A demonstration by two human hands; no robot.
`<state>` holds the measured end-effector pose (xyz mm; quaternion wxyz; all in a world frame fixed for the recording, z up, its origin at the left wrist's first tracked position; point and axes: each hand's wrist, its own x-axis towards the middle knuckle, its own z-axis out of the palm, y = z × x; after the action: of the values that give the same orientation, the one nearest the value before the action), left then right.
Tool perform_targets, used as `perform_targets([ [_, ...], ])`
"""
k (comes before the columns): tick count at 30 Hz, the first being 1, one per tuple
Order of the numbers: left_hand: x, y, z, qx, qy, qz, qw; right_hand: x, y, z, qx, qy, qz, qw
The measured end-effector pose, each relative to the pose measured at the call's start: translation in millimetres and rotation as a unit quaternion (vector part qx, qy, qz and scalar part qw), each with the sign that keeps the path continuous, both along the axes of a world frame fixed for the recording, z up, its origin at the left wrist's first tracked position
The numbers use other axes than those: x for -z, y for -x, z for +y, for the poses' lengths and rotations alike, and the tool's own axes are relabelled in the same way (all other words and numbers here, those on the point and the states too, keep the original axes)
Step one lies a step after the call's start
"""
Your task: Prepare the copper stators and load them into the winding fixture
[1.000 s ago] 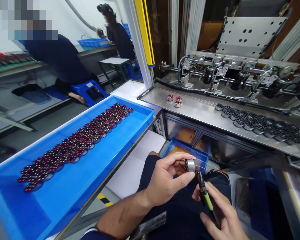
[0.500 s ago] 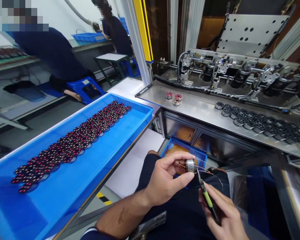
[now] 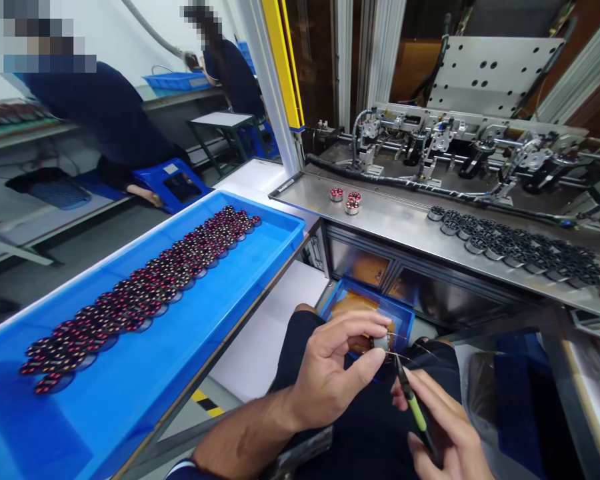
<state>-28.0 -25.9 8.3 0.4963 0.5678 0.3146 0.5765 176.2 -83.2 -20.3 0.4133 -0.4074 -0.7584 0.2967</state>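
Between the thumb and fingers of my left hand (image 3: 337,367) is a small round metal motor part (image 3: 380,342), held over my lap. Thin copper wires (image 3: 413,341) stick out from its right side. My right hand (image 3: 445,423) is closed around a cutter-like tool with green and black handles (image 3: 417,412). The tool's dark tip points up at the wires, close beside the part's lower right edge. Whether its jaws touch a wire is too small to tell.
A blue tray (image 3: 190,313) at the left holds several rows of red and black wound parts. On the metal ledge (image 3: 390,223) stand three red-topped parts and several dark ones (image 3: 517,243), before a machine (image 3: 460,143). Two people sit at the back left.
My left hand has turned the part slightly, and its fingers cover more of it. The wires lie differently, and the tool tip has moved slightly lower. The camera view has shifted a little.
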Motion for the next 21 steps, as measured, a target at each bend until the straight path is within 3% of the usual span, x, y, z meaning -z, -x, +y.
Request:
perform_targets([
  [5, -3.2, 0, 1, 0.005, -0.008, 0.009, 1.0, -0.1, 1, -2, 0.006, -0.004, 0.019, 1.0],
  [11, -3.5, 0, 2, 0.021, -0.017, 0.01, 1.0, 5.6, -3, -6, 0.065, -0.013, -0.016, 0.998],
  [17, -2.9, 1, -1, 0.014, -0.028, 0.029, 0.999, -5.4, 4, 0, 0.027, -0.015, 0.015, 0.999],
  [21, -4.1, 2, -2, 0.017, -0.042, 0.035, 0.998, -3.4, 4, 0, 0.027, -0.033, 0.015, 0.999],
])
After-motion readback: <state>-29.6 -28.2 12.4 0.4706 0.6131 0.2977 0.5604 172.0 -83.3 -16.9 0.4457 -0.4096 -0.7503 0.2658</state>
